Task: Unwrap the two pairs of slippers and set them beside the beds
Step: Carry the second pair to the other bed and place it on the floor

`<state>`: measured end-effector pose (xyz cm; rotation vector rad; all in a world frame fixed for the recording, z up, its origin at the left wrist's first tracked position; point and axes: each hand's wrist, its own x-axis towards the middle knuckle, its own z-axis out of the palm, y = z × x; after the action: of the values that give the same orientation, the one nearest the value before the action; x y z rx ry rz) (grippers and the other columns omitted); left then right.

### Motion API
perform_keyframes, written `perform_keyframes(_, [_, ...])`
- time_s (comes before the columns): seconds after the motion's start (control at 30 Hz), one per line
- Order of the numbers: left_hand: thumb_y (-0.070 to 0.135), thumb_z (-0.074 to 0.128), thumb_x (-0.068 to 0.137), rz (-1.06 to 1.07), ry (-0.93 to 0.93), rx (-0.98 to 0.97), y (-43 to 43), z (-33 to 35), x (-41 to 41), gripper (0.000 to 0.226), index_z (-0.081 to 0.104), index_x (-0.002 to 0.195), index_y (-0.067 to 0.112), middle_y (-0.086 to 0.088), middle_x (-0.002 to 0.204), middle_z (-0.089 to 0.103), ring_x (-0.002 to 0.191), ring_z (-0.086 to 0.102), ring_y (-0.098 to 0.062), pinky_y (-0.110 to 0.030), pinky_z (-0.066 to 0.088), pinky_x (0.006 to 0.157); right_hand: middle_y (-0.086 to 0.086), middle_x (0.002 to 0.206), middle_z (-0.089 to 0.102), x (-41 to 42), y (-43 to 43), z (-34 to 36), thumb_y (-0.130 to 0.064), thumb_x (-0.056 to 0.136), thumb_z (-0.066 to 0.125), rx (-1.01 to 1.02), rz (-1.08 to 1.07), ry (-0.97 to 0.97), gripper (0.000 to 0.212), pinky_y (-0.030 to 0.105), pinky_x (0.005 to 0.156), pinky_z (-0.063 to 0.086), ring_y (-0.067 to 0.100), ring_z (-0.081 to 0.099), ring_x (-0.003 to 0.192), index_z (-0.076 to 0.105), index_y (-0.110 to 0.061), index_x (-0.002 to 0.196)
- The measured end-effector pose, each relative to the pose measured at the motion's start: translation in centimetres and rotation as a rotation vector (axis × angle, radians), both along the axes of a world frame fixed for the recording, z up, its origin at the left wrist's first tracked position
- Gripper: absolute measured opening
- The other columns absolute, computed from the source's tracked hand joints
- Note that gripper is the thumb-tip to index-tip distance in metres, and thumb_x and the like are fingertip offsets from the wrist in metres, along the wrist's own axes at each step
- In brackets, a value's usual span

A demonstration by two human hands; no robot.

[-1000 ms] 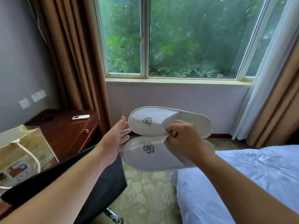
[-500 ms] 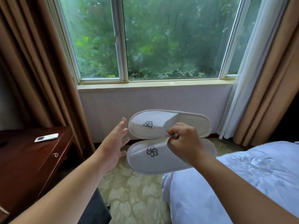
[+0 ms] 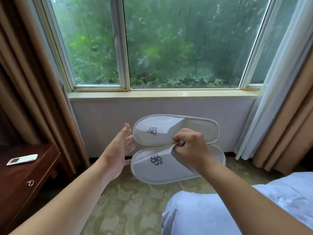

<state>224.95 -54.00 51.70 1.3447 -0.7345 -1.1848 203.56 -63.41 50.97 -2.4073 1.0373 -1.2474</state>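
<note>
While your right hand [image 3: 189, 146] pinches both white slippers [image 3: 169, 150] together where their inner edges meet, the pair hangs in the air in front of the wall under the window [image 3: 169, 48], above the patterned carpet [image 3: 132, 206]. No wrapper shows on them that I can make out.

What matters for the next move is how they lie: both long axes run left to right, toes with the grey logos toward your left, heels toward your right, one slipper stacked above the other in the view. Your grip sits near the middle of that length, at the openings of the uppers.

Your left hand [image 3: 118, 153] is spread open, palm facing the toes, just beside them; I cannot tell whether a fingertip touches. It is the nearer hand to the toe ends, so it looks best placed to take one slipper or steady the pair.

The bed [image 3: 254, 209] lies below and to your right, its corner close under your right forearm. Setting-down on the carpet beside it likely means lowering the pair and turning those axes.
</note>
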Motion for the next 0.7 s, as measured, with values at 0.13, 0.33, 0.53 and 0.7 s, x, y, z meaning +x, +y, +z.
perform_keyframes(0.13, [0.077,0.048,0.072,-0.01,0.024,-0.006,-5.0,-0.1,0.6,0.074,0.045,0.135,0.038,0.01,0.141,0.047,0.134,0.041,-0.022,-0.059,0.03,0.109,-0.01,0.071,0.065,0.5,-4.8,0.2,0.001,0.058,0.064,-0.02,-0.022,0.02,0.025,0.016,0.06,0.046,0.006,0.057,0.064,0.075,-0.017,0.072])
perform_keyframes(0.33, [0.073,0.043,0.084,-0.044,0.05,-0.015,-13.2,-1.1,2.9,0.053,0.048,0.125,0.041,0.01,0.141,0.046,0.135,0.039,-0.022,-0.053,0.037,0.099,-0.009,0.071,0.064,2.2,-11.9,0.0,0.001,0.062,0.063,0.012,-0.06,0.035,0.023,0.019,0.06,0.047,0.009,0.058,0.066,0.075,-0.016,0.073])
perform_keyframes(0.53, [0.073,0.043,0.084,-0.112,0.082,-0.024,-23.2,-1.2,6.7,0.072,0.039,0.144,0.033,0.006,0.149,0.04,0.138,0.036,-0.024,-0.058,0.033,0.106,-0.007,0.072,0.065,5.2,-20.2,0.2,0.001,0.064,0.062,0.011,-0.118,0.055,0.024,0.024,0.059,0.049,0.01,0.058,0.066,0.075,-0.016,0.074])
perform_keyframes(0.7, [0.075,0.049,0.072,-0.203,0.075,-0.037,-31.3,0.0,9.0,0.088,0.038,0.147,0.029,0.004,0.147,0.045,0.137,0.038,-0.025,-0.062,0.029,0.108,-0.005,0.074,0.067,6.6,-26.4,0.8,0.003,0.063,0.063,-0.009,-0.179,0.062,0.025,0.022,0.063,0.049,0.011,0.06,0.068,0.076,-0.013,0.078])
